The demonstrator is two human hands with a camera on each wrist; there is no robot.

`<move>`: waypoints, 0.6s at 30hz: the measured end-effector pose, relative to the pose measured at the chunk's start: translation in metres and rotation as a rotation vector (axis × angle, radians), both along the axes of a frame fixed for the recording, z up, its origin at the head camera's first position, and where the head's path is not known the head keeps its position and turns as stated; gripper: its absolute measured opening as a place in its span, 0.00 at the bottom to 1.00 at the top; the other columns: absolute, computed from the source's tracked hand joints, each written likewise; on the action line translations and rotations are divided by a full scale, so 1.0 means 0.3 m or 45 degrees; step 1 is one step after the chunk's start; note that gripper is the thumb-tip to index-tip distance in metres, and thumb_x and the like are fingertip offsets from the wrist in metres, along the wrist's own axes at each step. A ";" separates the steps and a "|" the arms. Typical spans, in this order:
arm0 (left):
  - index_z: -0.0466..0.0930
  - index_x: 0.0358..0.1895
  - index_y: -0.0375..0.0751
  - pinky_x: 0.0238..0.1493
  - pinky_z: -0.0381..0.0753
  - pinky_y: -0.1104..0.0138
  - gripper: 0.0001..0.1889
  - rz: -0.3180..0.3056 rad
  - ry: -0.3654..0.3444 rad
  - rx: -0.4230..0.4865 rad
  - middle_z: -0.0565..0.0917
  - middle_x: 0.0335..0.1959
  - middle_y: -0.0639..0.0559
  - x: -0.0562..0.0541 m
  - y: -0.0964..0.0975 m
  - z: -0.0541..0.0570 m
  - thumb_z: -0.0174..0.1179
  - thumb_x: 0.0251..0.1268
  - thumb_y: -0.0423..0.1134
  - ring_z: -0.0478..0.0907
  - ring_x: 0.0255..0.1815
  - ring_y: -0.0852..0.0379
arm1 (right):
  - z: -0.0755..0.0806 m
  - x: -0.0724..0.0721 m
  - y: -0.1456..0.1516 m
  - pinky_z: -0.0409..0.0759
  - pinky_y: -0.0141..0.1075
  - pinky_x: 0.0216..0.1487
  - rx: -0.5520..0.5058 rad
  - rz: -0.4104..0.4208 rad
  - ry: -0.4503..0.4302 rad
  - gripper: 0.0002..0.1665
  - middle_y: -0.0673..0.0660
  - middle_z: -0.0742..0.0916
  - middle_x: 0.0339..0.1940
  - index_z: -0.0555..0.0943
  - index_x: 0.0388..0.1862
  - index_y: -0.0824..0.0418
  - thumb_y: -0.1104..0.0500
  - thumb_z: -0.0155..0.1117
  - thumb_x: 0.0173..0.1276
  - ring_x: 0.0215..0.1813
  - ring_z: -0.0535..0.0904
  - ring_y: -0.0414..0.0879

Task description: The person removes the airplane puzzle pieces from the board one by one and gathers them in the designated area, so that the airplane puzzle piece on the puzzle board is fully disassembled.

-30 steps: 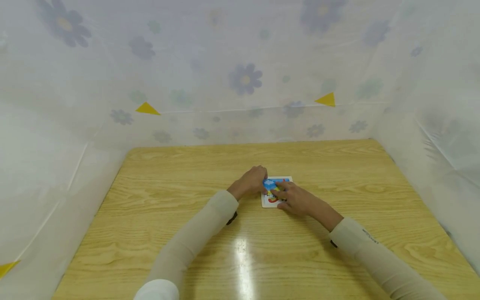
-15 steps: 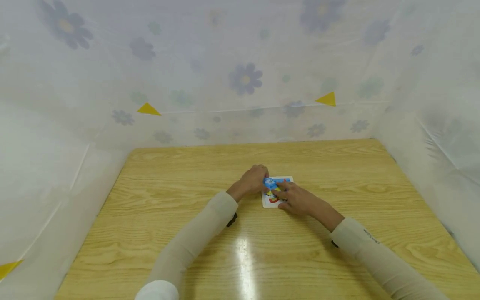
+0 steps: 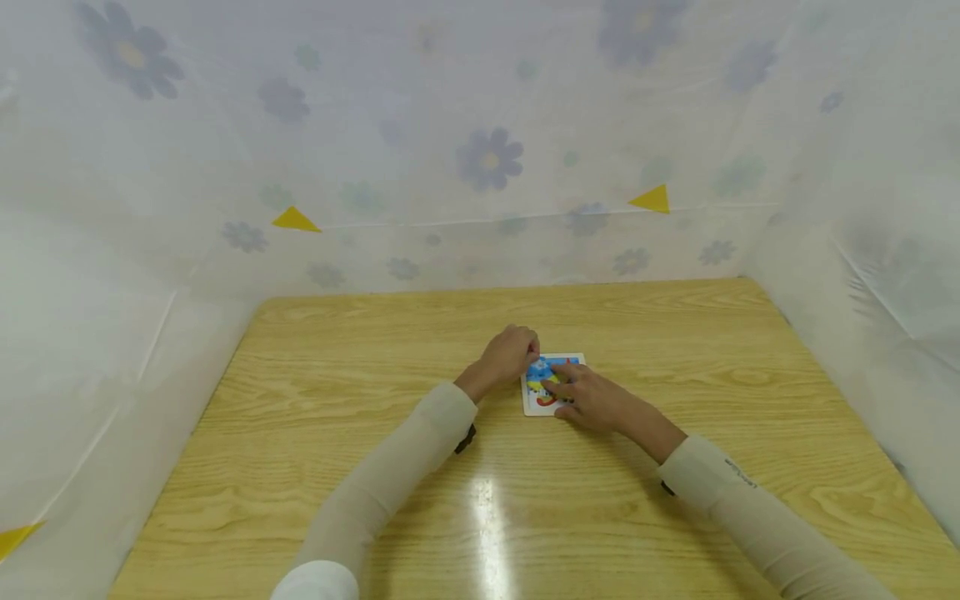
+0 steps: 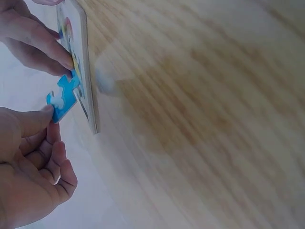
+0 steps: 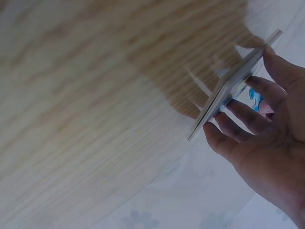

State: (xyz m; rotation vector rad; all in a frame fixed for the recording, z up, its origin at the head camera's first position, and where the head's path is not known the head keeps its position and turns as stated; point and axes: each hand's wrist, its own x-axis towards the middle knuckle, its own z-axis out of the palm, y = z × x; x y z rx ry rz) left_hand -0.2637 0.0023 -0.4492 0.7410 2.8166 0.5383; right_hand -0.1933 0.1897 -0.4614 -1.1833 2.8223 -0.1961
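Observation:
A small picture puzzle board [image 3: 533, 408] with a white border lies flat on the table, its thickness visible along one side in the left wrist view. My left hand [image 3: 507, 354] pinches a blue jigsaw piece [image 4: 64, 98] with a white patch between thumb and index finger. That piece tilts up out of the board's far left corner, its inner end close to or touching the board. Across the picture, my right hand [image 3: 596, 402] spreads its fingers, the tips resting on the surface and the thumb at the near edge. Its palm hides part of the picture.
The wood-grain table [image 3: 360, 358] reaches out on every side of the board. Pale flowered curtains [image 3: 420, 125] enclose the back and sides, with yellow triangles [image 3: 296, 219] on them. A bright light reflection lies on the near tabletop.
My left hand has shifted slightly up and away, its thumb rising off the board's left part, so more yellow picture shows there. The right hand and the board stay in place.

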 end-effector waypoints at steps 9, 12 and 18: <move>0.78 0.35 0.42 0.40 0.76 0.68 0.06 -0.063 -0.043 0.150 0.79 0.36 0.52 -0.002 -0.043 0.035 0.54 0.70 0.37 0.75 0.37 0.58 | 0.004 -0.003 0.001 0.70 0.57 0.62 -0.010 0.018 0.011 0.31 0.72 0.73 0.65 0.72 0.64 0.66 0.51 0.61 0.67 0.66 0.67 0.67; 0.78 0.34 0.42 0.40 0.76 0.68 0.06 -0.067 -0.058 0.152 0.79 0.35 0.51 -0.001 -0.057 0.039 0.54 0.69 0.36 0.74 0.36 0.58 | 0.008 -0.001 0.000 0.69 0.57 0.62 -0.005 0.017 0.011 0.31 0.72 0.72 0.65 0.72 0.64 0.66 0.50 0.61 0.67 0.66 0.67 0.67; 0.78 0.35 0.42 0.41 0.75 0.66 0.06 -0.052 -0.073 0.146 0.80 0.36 0.51 0.003 -0.090 0.045 0.54 0.70 0.38 0.74 0.36 0.57 | 0.015 0.005 -0.003 0.69 0.57 0.62 0.013 0.002 -0.004 0.31 0.72 0.72 0.65 0.72 0.64 0.65 0.50 0.61 0.67 0.66 0.67 0.68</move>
